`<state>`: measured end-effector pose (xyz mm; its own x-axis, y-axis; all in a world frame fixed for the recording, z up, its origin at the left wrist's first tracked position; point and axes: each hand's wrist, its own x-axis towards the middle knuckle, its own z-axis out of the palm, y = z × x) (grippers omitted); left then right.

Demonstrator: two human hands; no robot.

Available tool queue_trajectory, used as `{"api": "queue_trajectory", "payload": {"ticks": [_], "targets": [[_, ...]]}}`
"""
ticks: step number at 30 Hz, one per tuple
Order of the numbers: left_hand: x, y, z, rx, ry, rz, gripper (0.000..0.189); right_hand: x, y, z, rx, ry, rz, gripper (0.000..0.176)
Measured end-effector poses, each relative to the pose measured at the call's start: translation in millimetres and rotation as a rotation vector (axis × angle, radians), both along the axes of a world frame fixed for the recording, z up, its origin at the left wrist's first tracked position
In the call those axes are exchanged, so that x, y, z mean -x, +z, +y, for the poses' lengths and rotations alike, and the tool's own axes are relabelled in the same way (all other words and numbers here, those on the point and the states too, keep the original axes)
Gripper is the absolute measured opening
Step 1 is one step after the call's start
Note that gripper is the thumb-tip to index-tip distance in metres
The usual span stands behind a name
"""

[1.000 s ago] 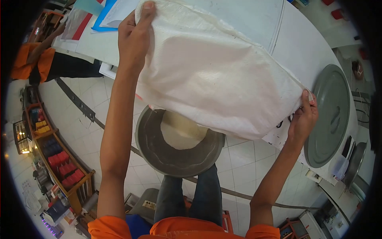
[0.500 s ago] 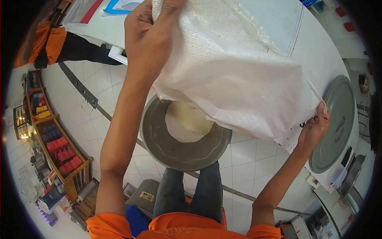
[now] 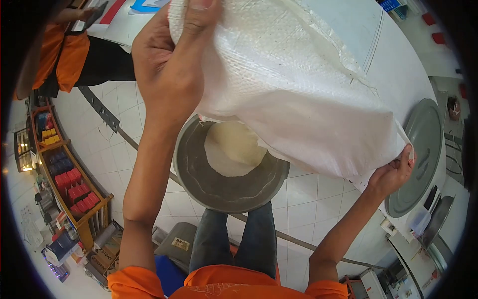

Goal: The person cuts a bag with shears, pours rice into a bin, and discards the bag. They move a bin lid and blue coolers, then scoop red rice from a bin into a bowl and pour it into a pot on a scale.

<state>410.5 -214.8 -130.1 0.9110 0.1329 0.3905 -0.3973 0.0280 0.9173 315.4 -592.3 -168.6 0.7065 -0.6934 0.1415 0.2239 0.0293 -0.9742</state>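
While over pot [image 3: 199, 179], sack [image 3: 298, 94] in left hand [image 3: 169, 74].

The white-tiled floor [image 3: 114, 149] carries a round metal pot [image 3: 199, 174]. A dark strip [image 3: 102, 112] crosses the tiles left of the pot, and a wooden rack [image 3: 74, 199] stands farther left. Beyond the pot is a white table [image 3: 398, 65]. A grey lid [image 3: 423, 149] lies on it to the pot's right, and a blue folder [image 3: 144, 6] lies far above-left.

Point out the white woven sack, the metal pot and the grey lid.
white woven sack [image 3: 294, 89], head view, middle of its side.
metal pot [image 3: 196, 172], head view, bare inner wall.
grey lid [image 3: 423, 144], head view, flat top.
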Motion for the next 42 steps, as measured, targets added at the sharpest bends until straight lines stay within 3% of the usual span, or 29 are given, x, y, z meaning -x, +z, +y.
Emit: {"api": "queue_trajectory", "payload": {"ticks": [21, 42], "targets": [[38.0, 23.9, 16.6, 0.011, 0.016, -0.05, 0.033, 38.4, 23.1, 18.7, 0.061, -0.006, -0.105, 0.021], [68.9, 24.3, 31.1, -0.013, -0.081, 0.096, 0.043, 78.5, 35.4, 49.0, 0.146, -0.054, -0.081, 0.022]]}}
